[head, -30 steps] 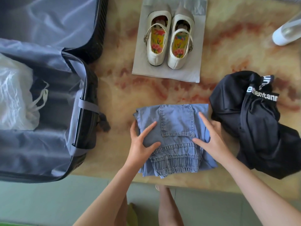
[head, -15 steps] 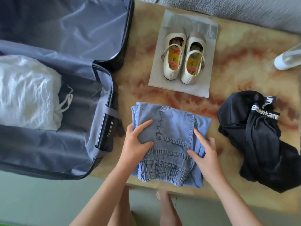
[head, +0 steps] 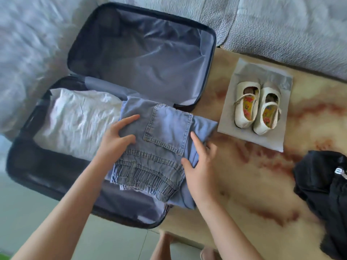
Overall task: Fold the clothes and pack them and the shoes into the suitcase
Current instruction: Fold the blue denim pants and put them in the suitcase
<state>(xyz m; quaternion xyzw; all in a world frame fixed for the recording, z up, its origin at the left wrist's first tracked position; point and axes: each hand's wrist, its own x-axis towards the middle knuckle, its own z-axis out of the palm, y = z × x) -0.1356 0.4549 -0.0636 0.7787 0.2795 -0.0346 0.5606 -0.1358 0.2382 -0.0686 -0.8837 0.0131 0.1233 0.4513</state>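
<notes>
head view: i see both forearms reach in from the bottom edge. my left hand [head: 114,145] grips the left edge of the folded light-blue denim trousers [head: 165,132], forefinger and thumb spread on top and the other fingers out of sight beneath. my right hand [head: 199,166] pinches the right edge the same way, forefinger stretched along the cloth, thumb pressed near the gathered elastic waistband. the bundle is soft and faded, with a stitched patch pocket uppermost. it sits across the right rim of the open black hard-shell suitcase [head: 47,177], partly over the near half, partly over the table; lifted or resting, i cannot tell.

inside the suitcase's near half, just left of the trousers, lies a crinkled white bundle [head: 78,124]. the far half shows only smooth grey lining. right of the suitcase, on the marbled tan and red tabletop [head: 244,184], a pair of cream strap shoes [head: 257,109] with flowered insoles stands on a flat grey sheet [head: 249,141]. further right is a crumpled black garment [head: 323,184]. beyond the suitcase runs a grey textured sofa [head: 281,25].
</notes>
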